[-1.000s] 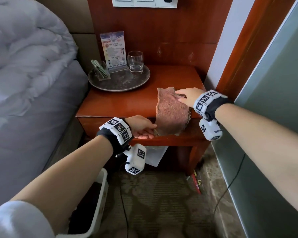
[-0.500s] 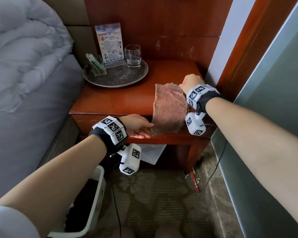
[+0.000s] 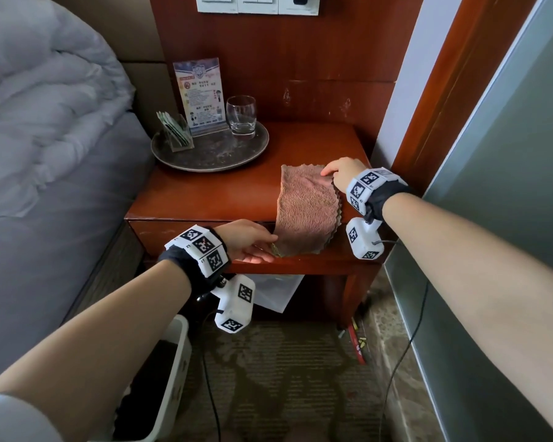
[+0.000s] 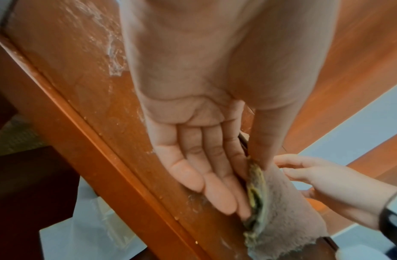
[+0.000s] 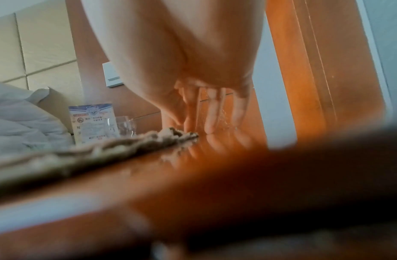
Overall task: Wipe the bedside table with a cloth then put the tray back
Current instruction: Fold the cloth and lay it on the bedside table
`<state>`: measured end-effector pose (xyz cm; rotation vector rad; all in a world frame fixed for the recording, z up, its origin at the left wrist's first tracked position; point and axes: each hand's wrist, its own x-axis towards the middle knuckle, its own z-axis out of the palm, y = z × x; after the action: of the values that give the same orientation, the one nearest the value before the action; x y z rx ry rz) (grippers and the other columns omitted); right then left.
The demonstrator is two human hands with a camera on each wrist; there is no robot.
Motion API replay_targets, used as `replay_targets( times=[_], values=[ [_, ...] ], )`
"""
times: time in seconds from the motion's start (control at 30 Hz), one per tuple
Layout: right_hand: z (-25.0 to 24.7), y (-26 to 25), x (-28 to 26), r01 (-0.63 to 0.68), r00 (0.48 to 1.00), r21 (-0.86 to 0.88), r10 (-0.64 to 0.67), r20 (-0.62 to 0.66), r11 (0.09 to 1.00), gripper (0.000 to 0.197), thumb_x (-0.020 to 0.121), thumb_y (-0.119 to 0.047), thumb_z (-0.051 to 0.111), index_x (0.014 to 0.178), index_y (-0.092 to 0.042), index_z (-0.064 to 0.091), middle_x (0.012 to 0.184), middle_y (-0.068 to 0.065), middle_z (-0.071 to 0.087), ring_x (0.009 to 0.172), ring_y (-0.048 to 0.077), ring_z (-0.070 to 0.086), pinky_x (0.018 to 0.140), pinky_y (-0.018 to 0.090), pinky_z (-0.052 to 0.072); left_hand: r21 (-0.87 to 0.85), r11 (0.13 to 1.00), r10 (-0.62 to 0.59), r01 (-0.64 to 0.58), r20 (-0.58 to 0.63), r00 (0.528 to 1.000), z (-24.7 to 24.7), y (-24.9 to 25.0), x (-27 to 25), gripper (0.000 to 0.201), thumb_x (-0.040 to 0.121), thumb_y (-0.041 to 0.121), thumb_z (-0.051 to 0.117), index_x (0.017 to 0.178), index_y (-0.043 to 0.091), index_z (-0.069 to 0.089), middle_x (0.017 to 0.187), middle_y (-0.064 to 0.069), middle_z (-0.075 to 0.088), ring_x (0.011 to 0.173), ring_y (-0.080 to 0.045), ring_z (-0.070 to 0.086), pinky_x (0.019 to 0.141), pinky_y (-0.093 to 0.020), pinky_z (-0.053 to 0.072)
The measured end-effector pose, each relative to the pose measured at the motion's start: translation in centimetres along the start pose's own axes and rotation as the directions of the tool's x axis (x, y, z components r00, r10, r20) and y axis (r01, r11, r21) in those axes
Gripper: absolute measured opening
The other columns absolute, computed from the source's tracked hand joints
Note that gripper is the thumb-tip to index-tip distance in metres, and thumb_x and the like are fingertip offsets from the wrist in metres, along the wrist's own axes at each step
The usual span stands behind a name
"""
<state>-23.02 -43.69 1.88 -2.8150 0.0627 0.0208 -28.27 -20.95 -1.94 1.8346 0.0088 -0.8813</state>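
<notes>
- Blur is swallowing the lower half of the right wrist view, so only the cloth's (image 5: 117, 146) frayed edge is showing there.
- Fluffy pinkish-brown pile is lying folded on the glossy red-brown tabletop (image 3: 205, 193), its near end drooping over the front edge.
- The round, mottled metal tray (image 3: 211, 156) is sitting at the back left.
- The left hand (image 3: 246, 240) is pinching the hanging corner between thumb and straight fingers; the right hand (image 3: 340, 172) is pinching the far corner, its other fingers staying loose.
</notes>
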Motion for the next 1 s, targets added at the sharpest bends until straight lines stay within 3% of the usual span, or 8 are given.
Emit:
replay_targets(
  times=[0.17,0.37,0.47,0.57,0.73,0.83,0.93,1.0],
  values=[
    [-0.9,-0.5,-1.5,0.021,0.998,0.051,-0.024,0.057,0.998,0.040,0.100,-0.016,0.039,0.139,-0.014,0.046,0.141,0.010,0.050,0.127,0.030,0.048,0.104,0.038,0.039,-0.076,0.997,0.026,-0.029,-0.031,0.999,0.7,0.9,-1.4,0.016,0.097,0.013,0.050,0.085,0.009,0.059,0.086,-0.006,0.062,0.069,-0.015,0.065,0.066,-0.023,0.050],
    [0.7,0.1,-6.3,0.092,0.981,0.213,-0.052,-0.186,0.973,0.027,0.094,-0.027,0.052,0.117,-0.015,0.060,0.112,0.001,0.062,0.096,0.015,0.057,0.089,0.033,0.050,-0.358,0.933,0.030,-0.027,0.002,1.000,2.5,1.4,-3.2,0.020,0.101,0.017,0.040,0.098,0.004,0.055,0.096,-0.015,0.064,0.085,-0.024,0.064,0.080,-0.032,0.049],
    [2.1,0.3,-9.6,0.155,0.980,0.255,-0.115,-0.165,0.954,0.029,0.090,-0.033,0.060,0.111,-0.013,0.058,0.103,-0.005,0.056,0.094,0.015,0.058,0.086,0.030,0.051,-0.415,0.908,0.052,-0.053,-0.014,0.999,3.2,1.6,-3.6,0.023,0.102,0.020,0.037,0.101,0.006,0.056,0.097,-0.014,0.065,0.085,-0.023,0.064,0.077,-0.031,0.051],
    [2.9,0.6,-12.1,0.187,0.978,0.178,-0.166,-0.126,0.966,0.044,0.081,-0.041,0.069,0.114,-0.016,0.053,0.111,-0.002,0.056,0.099,0.018,0.057,0.088,0.039,0.051,-0.487,0.871,0.048,-0.062,-0.042,0.998,3.8,1.9,-4.0,0.025,0.102,0.022,0.036,0.097,0.008,0.056,0.092,-0.013,0.065,0.083,-0.023,0.064,0.073,-0.029,0.051],
    [4.6,-0.2,-14.1,0.126,0.980,0.065,-0.114,-0.160,0.990,0.076,0.066,-0.050,0.078,0.126,-0.018,0.044,0.128,0.002,0.048,0.115,0.020,0.048,0.097,0.041,0.043,-0.512,0.856,0.056,-0.070,-0.043,0.997,5.0,2.6,-4.8,0.032,0.102,0.023,0.035,0.089,0.007,0.059,0.073,-0.007,0.073,0.076,-0.016,0.066,0.073,-0.025,0.049],
    [5.2,-0.6,-13.9,0.077,0.967,0.018,-0.070,-0.246,0.997,0.060,0.073,-0.036,0.076,0.121,-0.016,0.045,0.125,0.004,0.051,0.115,0.024,0.049,0.094,0.040,0.041,-0.509,0.857,0.063,-0.074,-0.040,0.997,5.4,3.1,-5.2,0.031,0.101,0.023,0.037,0.086,0.009,0.060,0.061,-0.003,0.073,0.056,-0.011,0.070,0.071,-0.024,0.048],
    [4.3,-0.4,-13.9,0.126,0.935,0.020,-0.112,-0.335,0.992,0.031,0.081,-0.011,0.059,0.111,-0.013,0.051,0.112,0.004,0.059,0.105,0.026,0.054,0.086,0.036,0.040,-0.521,0.849,0.067,-0.089,-0.061,0.996,5.2,3.5,-5.4,0.029,0.101,0.023,0.039,0.087,0.009,0.060,0.060,-0.003,0.073,0.065,-0.011,0.068,0.066,-0.023,0.050],
    [3.4,0.2,-14.0,0.163,0.916,0.037,-0.137,-0.378,0.986,0.021,0.083,-0.004,0.053,0.103,-0.011,0.055,0.102,0.004,0.063,0.094,0.025,0.057,0.078,0.032,0.040,-0.497,0.863,0.049,-0.090,-0.094,0.994,4.6,3.7,-5.4,0.025,0.099,0.023,0.044,0.086,0.009,0.059,0.059,-0.003,0.072,0.069,-0.011,0.067,0.056,-0.020,0.053]
  ],
)
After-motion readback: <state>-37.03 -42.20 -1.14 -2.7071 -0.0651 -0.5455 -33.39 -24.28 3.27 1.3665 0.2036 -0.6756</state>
